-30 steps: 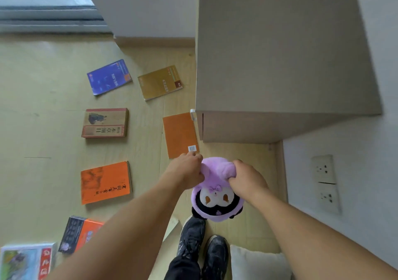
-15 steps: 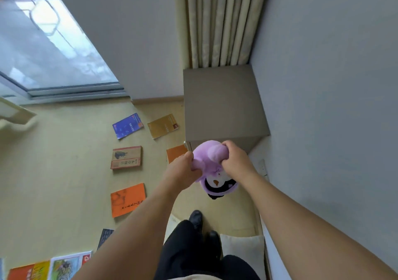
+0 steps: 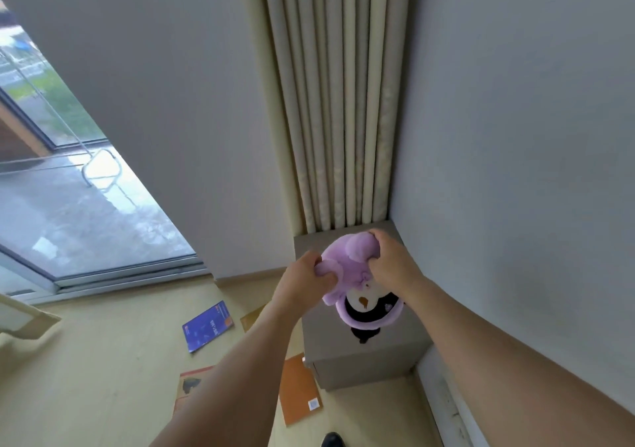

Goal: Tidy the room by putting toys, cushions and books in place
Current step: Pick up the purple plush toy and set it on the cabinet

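Observation:
A purple plush toy (image 3: pixel 357 274) with a black-and-white face hangs upside down over the top of a grey-beige cabinet (image 3: pixel 388 350) in the room's corner. My left hand (image 3: pixel 302 283) grips one purple ear on the toy's left side. My right hand (image 3: pixel 390 262) grips the other ear at the top right. The toy's face points toward me and down. Whether the toy touches the cabinet top I cannot tell. On the wooden floor lie a blue book (image 3: pixel 208 326), an orange book (image 3: pixel 300 390) beside the cabinet and a brown-covered book (image 3: pixel 192 383), partly hidden by my left arm.
Beige curtains (image 3: pixel 330 102) hang behind the cabinet in the corner. A grey wall (image 3: pixel 515 137) runs along the right. A large window (image 3: pixel 68 188) fills the left. My black shoe (image 3: pixel 331 440) shows at the bottom edge.
Both hands have lifted the plush toy from near the floor up and forward, over the cabinet top. My view has tilted upward, so fewer books show.

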A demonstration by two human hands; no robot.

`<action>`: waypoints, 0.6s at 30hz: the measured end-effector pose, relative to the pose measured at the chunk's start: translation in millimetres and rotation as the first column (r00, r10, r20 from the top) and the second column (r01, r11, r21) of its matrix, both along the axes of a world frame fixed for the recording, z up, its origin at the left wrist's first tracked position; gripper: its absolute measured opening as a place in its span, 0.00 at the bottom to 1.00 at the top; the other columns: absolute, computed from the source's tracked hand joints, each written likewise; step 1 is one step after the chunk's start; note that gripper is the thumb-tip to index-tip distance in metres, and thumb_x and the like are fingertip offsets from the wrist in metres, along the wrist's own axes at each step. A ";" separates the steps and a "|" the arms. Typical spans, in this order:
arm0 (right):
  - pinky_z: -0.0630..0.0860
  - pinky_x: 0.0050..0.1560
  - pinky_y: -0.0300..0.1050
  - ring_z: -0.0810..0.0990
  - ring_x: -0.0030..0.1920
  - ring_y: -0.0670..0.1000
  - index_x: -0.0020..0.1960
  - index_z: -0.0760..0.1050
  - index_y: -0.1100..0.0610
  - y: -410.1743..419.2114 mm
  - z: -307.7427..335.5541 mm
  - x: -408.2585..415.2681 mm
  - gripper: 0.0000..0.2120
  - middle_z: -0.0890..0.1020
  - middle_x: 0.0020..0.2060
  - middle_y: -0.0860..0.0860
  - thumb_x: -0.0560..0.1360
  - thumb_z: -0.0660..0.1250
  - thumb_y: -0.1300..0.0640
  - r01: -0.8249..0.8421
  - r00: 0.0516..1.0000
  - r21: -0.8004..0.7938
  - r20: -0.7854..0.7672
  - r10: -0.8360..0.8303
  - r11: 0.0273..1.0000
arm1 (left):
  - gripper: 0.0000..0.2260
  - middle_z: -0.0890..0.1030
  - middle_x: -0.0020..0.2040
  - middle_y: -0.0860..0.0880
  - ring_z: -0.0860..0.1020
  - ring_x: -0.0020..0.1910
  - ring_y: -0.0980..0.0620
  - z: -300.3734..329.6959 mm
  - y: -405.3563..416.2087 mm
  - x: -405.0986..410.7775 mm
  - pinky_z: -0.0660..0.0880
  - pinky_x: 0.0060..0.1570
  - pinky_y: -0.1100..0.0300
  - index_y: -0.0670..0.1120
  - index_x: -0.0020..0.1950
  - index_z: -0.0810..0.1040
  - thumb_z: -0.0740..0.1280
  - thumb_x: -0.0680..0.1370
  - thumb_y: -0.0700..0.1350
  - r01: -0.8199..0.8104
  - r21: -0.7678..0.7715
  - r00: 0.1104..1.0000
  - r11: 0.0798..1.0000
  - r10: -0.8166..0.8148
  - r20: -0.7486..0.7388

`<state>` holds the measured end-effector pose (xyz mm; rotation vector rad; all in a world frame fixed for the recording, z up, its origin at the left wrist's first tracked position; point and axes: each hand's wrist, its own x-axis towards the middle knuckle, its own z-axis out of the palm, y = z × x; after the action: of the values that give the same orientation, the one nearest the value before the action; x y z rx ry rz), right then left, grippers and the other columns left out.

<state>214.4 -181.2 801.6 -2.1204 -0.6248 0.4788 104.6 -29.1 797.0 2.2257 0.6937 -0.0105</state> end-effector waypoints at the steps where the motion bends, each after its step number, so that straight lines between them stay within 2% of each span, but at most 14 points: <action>1: 0.73 0.51 0.41 0.75 0.54 0.48 0.62 0.69 0.51 6.6 5.4 13.6 0.18 0.77 0.55 0.48 0.75 0.60 0.66 0.016 1.000 -0.008 0.014 -0.016 1.000 | 0.04 0.77 0.37 0.50 0.72 0.33 0.52 6.1 6.6 13.8 0.67 0.31 0.61 0.48 0.43 0.71 0.65 0.74 0.47 0.005 -0.004 1.000 1.000 -0.005 0.020; 3: 0.74 0.56 0.43 0.76 0.58 0.49 0.67 0.68 0.52 16.2 11.7 39.0 0.21 0.77 0.60 0.49 0.76 0.60 0.65 0.034 0.998 -0.025 0.047 -0.032 0.999 | 0.05 0.76 0.36 0.51 0.71 0.32 0.54 9.8 17.0 41.0 0.65 0.31 0.62 0.47 0.44 0.72 0.66 0.75 0.46 0.011 -0.010 0.999 1.000 -0.010 0.046; 5: 0.76 0.59 0.46 0.76 0.60 0.51 0.68 0.68 0.52 20.9 15.5 61.5 0.21 0.77 0.61 0.49 0.76 0.61 0.64 0.046 0.996 -0.025 0.082 -0.044 0.999 | 0.08 0.75 0.37 0.51 0.70 0.33 0.54 9.7 22.6 65.1 0.66 0.31 0.62 0.44 0.47 0.73 0.68 0.74 0.47 0.024 -0.028 0.998 0.999 -0.022 0.065; 9: 0.75 0.56 0.44 0.76 0.55 0.48 0.65 0.70 0.52 21.3 18.4 107.0 0.18 0.78 0.59 0.48 0.77 0.60 0.64 0.038 0.996 -0.024 0.078 -0.036 0.999 | 0.10 0.75 0.37 0.50 0.70 0.33 0.53 1.4 23.8 111.1 0.66 0.32 0.63 0.44 0.46 0.72 0.69 0.74 0.48 0.023 -0.084 0.997 0.996 -0.018 0.070; 15: 0.73 0.53 0.40 0.76 0.56 0.48 0.67 0.70 0.52 23.5 8.5 180.0 0.20 0.78 0.59 0.49 0.77 0.58 0.65 -0.006 1.000 -0.044 0.021 0.007 0.999 | 0.10 0.73 0.35 0.51 0.70 0.32 0.53 -5.8 20.8 175.4 0.65 0.31 0.63 0.47 0.42 0.68 0.69 0.75 0.48 -0.023 -0.096 0.997 0.995 0.030 0.072; 18: 0.76 0.56 0.45 0.78 0.56 0.50 0.66 0.70 0.49 36.3 -2.6 206.4 0.20 0.79 0.58 0.49 0.77 0.57 0.64 -0.027 1.000 -0.083 -0.012 0.026 0.996 | 0.10 0.73 0.35 0.50 0.68 0.32 0.53 -19.6 26.3 195.8 0.66 0.31 0.62 0.44 0.43 0.70 0.68 0.74 0.47 -0.088 -0.146 0.994 0.985 0.097 0.053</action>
<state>420.8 -144.9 799.0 -2.1884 -0.6369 0.5391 300.3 -2.8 777.4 2.0464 0.7393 0.0515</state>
